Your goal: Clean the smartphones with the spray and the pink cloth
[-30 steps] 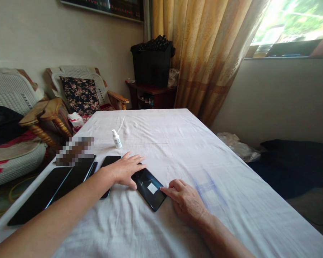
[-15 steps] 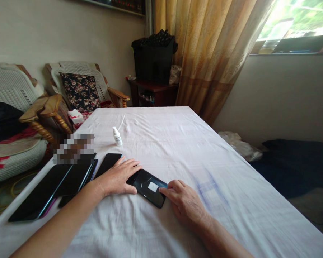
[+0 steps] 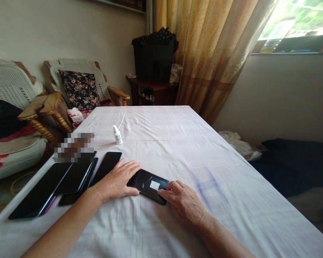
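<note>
A black smartphone [image 3: 146, 183] lies flat on the white cloth, turned at an angle. On its dark glass shows a small white square [image 3: 154, 185]; whether it is a patch or a reflection I cannot tell. My left hand [image 3: 120, 181] steadies the phone's far left end, fingers stretched out and thumb along the near edge. Curled fingers of my right hand [image 3: 183, 200] press together at the phone's right end, touching the glass; what they pinch, if anything, is hidden. Another black phone [image 3: 107, 165] lies partly behind my left hand.
Several dark phones or tablets [image 3: 40, 190] overlap on the left of the table. A white spray bottle [image 3: 117, 135] stands upright beyond them, near a blurred-out patch [image 3: 74, 147]. Wooden armchairs [image 3: 78, 84] are behind on the left, and the white tablecloth [image 3: 161, 143] covers the table.
My right fingertips have shifted very slightly on the phone's right end, and the phone has turned or slid a little. The view has tilted slightly.
</note>
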Tool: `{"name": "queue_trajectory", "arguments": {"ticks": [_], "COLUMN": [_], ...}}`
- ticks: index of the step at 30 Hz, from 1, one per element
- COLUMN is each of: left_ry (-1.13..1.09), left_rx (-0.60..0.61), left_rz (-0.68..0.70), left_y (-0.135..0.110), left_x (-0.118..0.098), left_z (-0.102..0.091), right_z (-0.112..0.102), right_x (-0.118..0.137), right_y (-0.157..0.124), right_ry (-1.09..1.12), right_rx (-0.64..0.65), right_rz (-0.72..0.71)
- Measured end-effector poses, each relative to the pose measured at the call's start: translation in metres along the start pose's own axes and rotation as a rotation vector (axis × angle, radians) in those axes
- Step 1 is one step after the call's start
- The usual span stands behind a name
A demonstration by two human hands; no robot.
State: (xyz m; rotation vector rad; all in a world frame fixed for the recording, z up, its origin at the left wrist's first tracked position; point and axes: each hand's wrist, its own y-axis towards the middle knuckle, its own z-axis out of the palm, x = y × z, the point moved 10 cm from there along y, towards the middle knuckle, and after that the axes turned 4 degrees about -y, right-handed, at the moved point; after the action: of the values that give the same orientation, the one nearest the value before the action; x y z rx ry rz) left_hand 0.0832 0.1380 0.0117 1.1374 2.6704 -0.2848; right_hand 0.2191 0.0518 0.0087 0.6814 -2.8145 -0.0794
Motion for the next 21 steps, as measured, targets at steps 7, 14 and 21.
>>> {"name": "queue_trajectory", "arguments": {"ticks": [7, 14, 21], "left_ry": [-0.021, -0.027, -0.031], "left_rx": [0.036, -0.037, -0.116], "left_rz": [-0.023, -0.047, -0.033], "left_y": [-0.003, -0.004, -0.005], "left_x": [0.004, 0.003, 0.000], "left_z": [0.009, 0.002, -0.005], "right_z": [-0.004, -0.004, -0.003], "right_x": [-0.028, -0.039, -0.047], "right_y": [0.011, 0.015, -0.003], "right_ry": [-0.033, -0.022, -0.020], "right_rx": [-0.025, -0.021, -0.048], "right_rz": [0.217, 0.304, 0.342]}}
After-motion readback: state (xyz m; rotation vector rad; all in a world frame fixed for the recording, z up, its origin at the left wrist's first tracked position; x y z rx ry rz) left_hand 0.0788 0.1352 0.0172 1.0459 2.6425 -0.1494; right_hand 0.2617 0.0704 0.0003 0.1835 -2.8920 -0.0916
